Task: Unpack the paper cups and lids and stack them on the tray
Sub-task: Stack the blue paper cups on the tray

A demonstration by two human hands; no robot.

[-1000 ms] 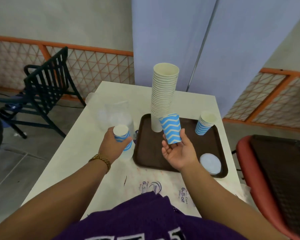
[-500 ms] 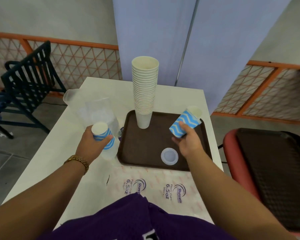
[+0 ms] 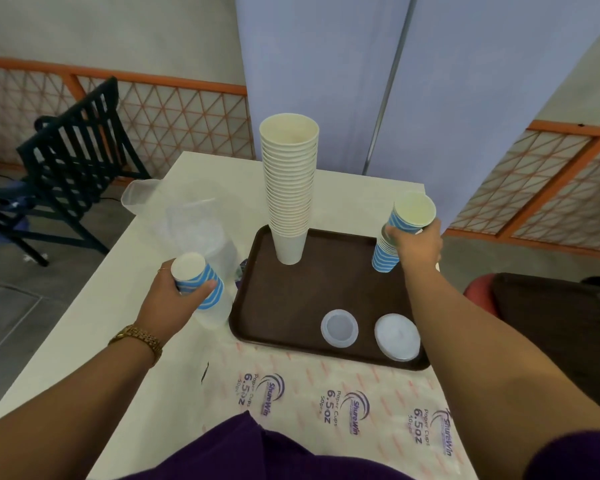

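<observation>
a pale tabletop [image 3: 94, 327] stands before a blue curtain [image 3: 326, 64] and an orange lattice railing [image 3: 174, 109], with a dark slatted chair [image 3: 70, 150] off its left side and a red seat [image 3: 478, 289] off its right. a brown tray [image 3: 281, 306] lies near the tabletop's right edge, its near rim on printed cup wrapping [image 3: 326, 403]. on the tray a tall stack of plain cups [image 3: 290, 181] rises at the far side, a short stack of blue-striped cups [image 3: 383, 252] stands at the far right corner, and two lids [image 3: 339, 328] lie near the front rim. the right hand [image 3: 418, 245] curls around a blue-striped cup [image 3: 411, 213] at the top of the short stack. the left hand [image 3: 174, 294] grips blue-striped cups in a clear sleeve [image 3: 201, 275] just left of the tray.
</observation>
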